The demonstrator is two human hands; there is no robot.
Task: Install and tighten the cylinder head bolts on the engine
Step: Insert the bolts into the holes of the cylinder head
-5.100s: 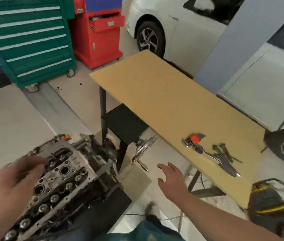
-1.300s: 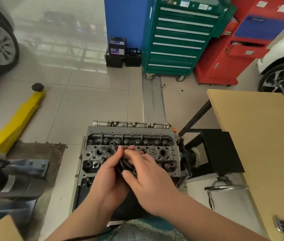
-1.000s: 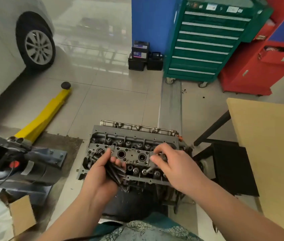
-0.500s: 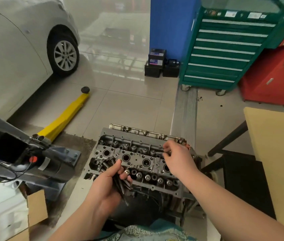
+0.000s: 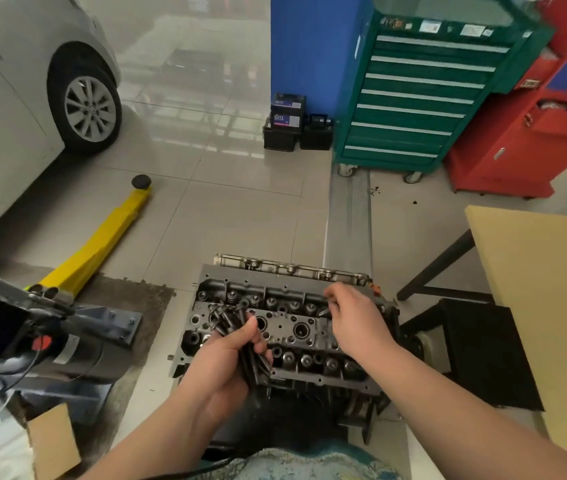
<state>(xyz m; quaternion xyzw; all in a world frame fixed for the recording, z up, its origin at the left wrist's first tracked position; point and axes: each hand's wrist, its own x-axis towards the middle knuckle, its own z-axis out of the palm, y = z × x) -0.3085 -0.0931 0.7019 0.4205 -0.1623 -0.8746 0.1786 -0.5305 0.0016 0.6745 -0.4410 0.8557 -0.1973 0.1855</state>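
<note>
The grey cylinder head (image 5: pixel 289 327) sits on its engine stand right below me, spark plug wells and valve springs facing up. My left hand (image 5: pixel 226 362) grips a bundle of several dark head bolts (image 5: pixel 232 317) over the head's left half, their heads fanned out upward. My right hand (image 5: pixel 355 320) hovers over the right rear part of the head, fingers curled and pinching a single bolt (image 5: pixel 323 311) whose tip points down at the head.
A wooden workbench (image 5: pixel 545 292) stands at the right. A yellow floor jack (image 5: pixel 98 244) and a dark machine (image 5: pixel 43 341) lie at the left. A green tool cabinet (image 5: pixel 420 88) and a red tool cabinet (image 5: pixel 535 133) stand behind, and a white car (image 5: pixel 25 91) is at the far left.
My right hand has carried one bolt from the bundle to the right rear of the head. The left hand keeps the bundle, now raised a little over the left side.
</note>
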